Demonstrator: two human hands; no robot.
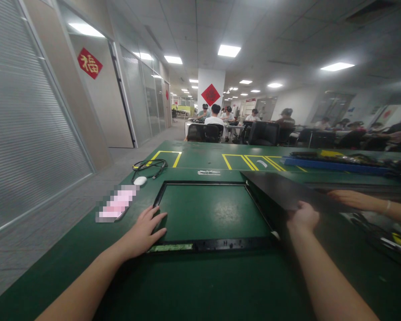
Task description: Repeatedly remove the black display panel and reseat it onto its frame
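Note:
A thin black rectangular frame [234, 244] lies on the green table, and the tabletop shows through its middle. My left hand [146, 231] rests on its left side, fingers spread and holding nothing. A pale green strip [172, 248] runs along part of the near bar. In my right hand [303, 217] I grip a flat black panel [274, 191] by its edge. The panel is tilted up beside the frame's right side; whether the two touch is unclear. My right fingers are partly hidden.
A co-worker's hand [350, 199] reaches in from the right near the panel. Towards the back left are a coiled black cable [150, 166], a white mouse-like object [140, 180] and a blurred pink item [118, 203]. A blue tray [334, 166] stands back right.

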